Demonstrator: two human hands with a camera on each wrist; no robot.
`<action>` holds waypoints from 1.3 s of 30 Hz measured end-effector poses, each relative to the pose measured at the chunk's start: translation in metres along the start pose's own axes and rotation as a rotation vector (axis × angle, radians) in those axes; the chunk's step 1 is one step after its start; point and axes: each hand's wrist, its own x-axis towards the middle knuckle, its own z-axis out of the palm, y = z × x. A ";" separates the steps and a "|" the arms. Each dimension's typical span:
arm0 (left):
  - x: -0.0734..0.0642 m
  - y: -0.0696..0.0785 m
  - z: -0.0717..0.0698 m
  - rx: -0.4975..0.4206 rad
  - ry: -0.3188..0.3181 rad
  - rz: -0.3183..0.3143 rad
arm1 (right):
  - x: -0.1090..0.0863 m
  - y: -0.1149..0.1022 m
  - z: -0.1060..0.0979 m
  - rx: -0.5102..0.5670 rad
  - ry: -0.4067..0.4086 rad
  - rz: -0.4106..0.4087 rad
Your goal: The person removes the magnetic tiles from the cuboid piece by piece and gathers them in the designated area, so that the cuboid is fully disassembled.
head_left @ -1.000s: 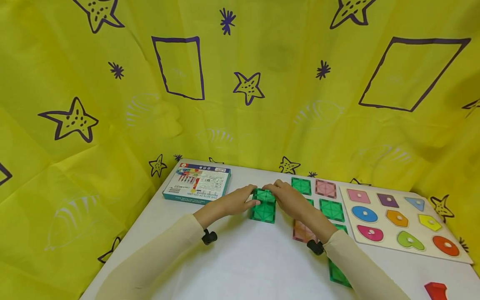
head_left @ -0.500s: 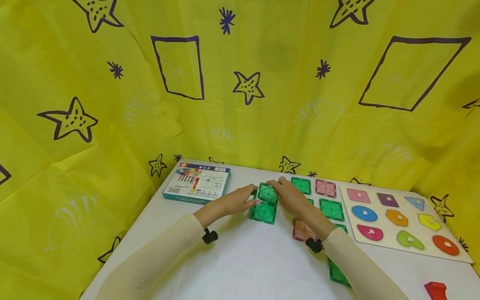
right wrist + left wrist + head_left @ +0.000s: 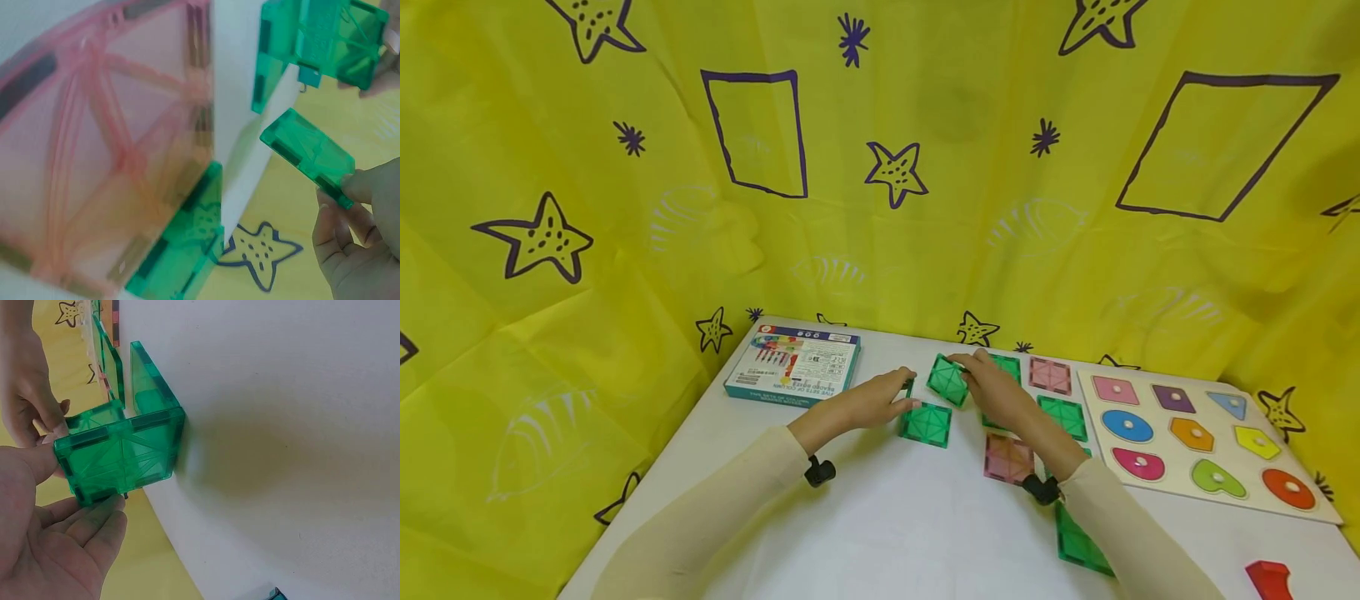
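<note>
My left hand (image 3: 874, 402) pinches a green translucent magnetic tile (image 3: 119, 456) between thumb and fingers. That tile stands on edge and shows as a thin strip in the head view. Against its foot, a second green tile (image 3: 927, 425) lies flat on the table. My right hand (image 3: 1000, 393) pinches another green square tile (image 3: 947, 381) by its right side, with thumb and fingertips. This tile is turned at a slant, apart from the flat one, and sits just behind and right of it. The right wrist view shows the right thumb (image 3: 362, 184) on its corner.
Several green and pink tiles lie right of my hands, including a pink tile (image 3: 1009, 458) and a green tile (image 3: 1063, 418). A shape-puzzle board (image 3: 1157, 454) lies further right. A flat box (image 3: 795, 364) is at the back left. A red block (image 3: 1270, 579) sits near the front right.
My right hand has drawn its green tile away from the other two, to the right and back, turning it to a slant. The left hand stays in place with its tile.
</note>
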 end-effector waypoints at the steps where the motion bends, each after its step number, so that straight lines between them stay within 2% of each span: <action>1: 0.000 0.000 0.000 0.000 -0.001 0.001 | -0.002 0.001 -0.003 0.005 0.002 0.010; 8: 0.000 0.000 0.000 0.011 0.003 -0.015 | -0.024 0.009 -0.028 0.044 0.012 0.026; 16: -0.001 0.001 0.001 0.010 -0.007 -0.025 | -0.060 0.014 -0.050 0.091 -0.054 0.041; 21: 0.000 0.000 0.002 0.005 -0.007 -0.032 | -0.082 0.013 -0.057 0.129 -0.158 0.075; 24: 0.000 -0.001 0.002 0.004 -0.005 -0.033 | -0.093 0.012 -0.059 0.165 -0.231 0.064; 29: 0.002 -0.002 0.005 0.004 -0.001 -0.028 | -0.111 0.009 -0.060 0.271 -0.370 0.026; 32: 0.002 -0.001 0.005 0.003 0.000 -0.031 | -0.121 0.006 -0.059 0.349 -0.452 0.048; 36: 0.001 0.001 0.003 0.001 -0.001 -0.033 | -0.133 0.005 -0.056 0.412 -0.525 0.079; 39: 0.001 0.002 0.003 0.002 0.000 -0.034 | -0.139 0.006 -0.052 0.421 -0.549 0.090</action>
